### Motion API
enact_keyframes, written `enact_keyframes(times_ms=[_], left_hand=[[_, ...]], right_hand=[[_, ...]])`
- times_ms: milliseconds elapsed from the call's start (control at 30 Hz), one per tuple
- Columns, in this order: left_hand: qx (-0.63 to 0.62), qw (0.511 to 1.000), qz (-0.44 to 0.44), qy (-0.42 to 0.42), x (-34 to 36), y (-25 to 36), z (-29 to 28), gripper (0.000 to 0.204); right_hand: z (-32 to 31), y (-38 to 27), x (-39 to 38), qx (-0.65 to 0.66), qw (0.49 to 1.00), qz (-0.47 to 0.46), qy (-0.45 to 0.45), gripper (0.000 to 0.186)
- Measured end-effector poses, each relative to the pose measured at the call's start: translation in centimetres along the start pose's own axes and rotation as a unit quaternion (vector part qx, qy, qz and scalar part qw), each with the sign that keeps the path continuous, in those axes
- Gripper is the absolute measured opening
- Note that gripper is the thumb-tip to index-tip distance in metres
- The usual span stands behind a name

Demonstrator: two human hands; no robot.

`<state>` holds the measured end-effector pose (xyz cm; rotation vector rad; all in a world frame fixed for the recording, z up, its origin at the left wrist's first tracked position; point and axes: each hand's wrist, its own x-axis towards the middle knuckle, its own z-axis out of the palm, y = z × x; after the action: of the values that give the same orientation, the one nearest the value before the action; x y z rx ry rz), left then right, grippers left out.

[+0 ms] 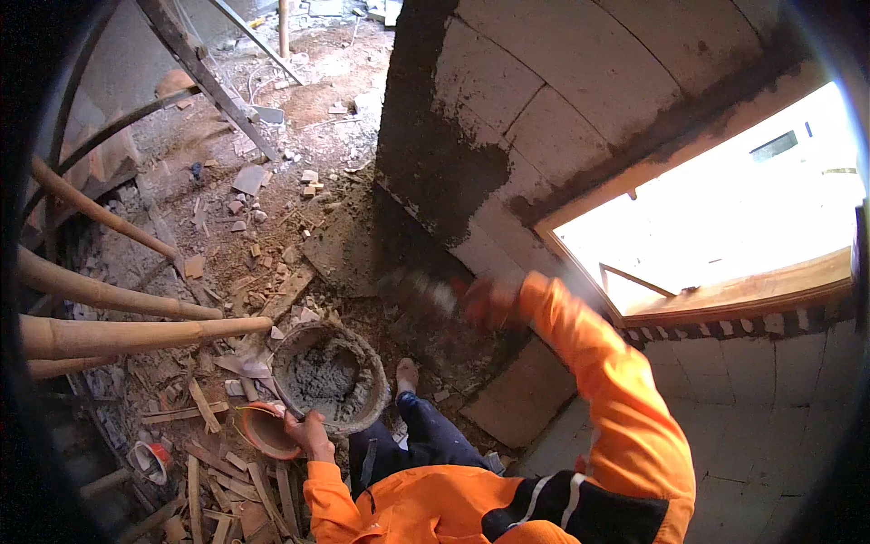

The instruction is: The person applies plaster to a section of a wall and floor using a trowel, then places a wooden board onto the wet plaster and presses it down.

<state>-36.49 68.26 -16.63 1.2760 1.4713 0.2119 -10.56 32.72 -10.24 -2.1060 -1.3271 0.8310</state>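
My left hand [313, 437] is closed on the near rim of a round mortar bucket [373, 412], its fingers bent over the edge. Wet grey mortar [331, 374] fills the lower part of that bucket. Right beside the same hand stands a smaller orange bucket [263, 431]. Out in front of the wall, my right hand [494, 304] is smeared by motion and closed round a trowel [437, 295], whose blade shows as a grey blur. Dark fresh mortar [435, 118] covers the left end of the pale block wall [553, 127]; the blocks farther right are bare.
Bamboo poles [136, 335] jut in from the left, one ending near the mortar bucket. Wood scraps [208, 408] and rubble litter the floor. A small red-and-white container [151, 461] lies lower left. Flat boards [521, 394] rest along the wall's foot, below a wood-framed window opening [743, 295].
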Motion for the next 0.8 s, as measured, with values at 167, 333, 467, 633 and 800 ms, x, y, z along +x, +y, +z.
enact_keyframes(times_ms=[167,333,467,633,800], left_hand=[[-0.053,0.997,0.019,-0.047,-1.0,-0.9,-0.7,0.039],[0.023,0.989,0.125,-0.071,-3.8,1.0,0.6,0.026],[0.076,0.976,0.172,-0.106,-3.7,-0.5,2.5,0.027],[-0.005,0.957,0.226,-0.184,-7.6,2.8,5.7,0.023],[0.05,0.937,0.282,-0.201,-7.9,3.9,4.2,0.021]], right_hand=[[-13.3,1.3,-8.9,-0.039,0.871,0.422,0.247,0.034],[-7.6,-7.9,-7.0,-0.212,0.953,0.213,0.038,0.04],[2.8,-12.2,0.1,-0.199,0.951,0.224,-0.074,0.041],[15.1,-12.0,3.7,-0.288,0.935,0.205,-0.003,0.043],[11.8,-9.3,0.1,-0.271,0.917,0.24,0.167,0.054]])
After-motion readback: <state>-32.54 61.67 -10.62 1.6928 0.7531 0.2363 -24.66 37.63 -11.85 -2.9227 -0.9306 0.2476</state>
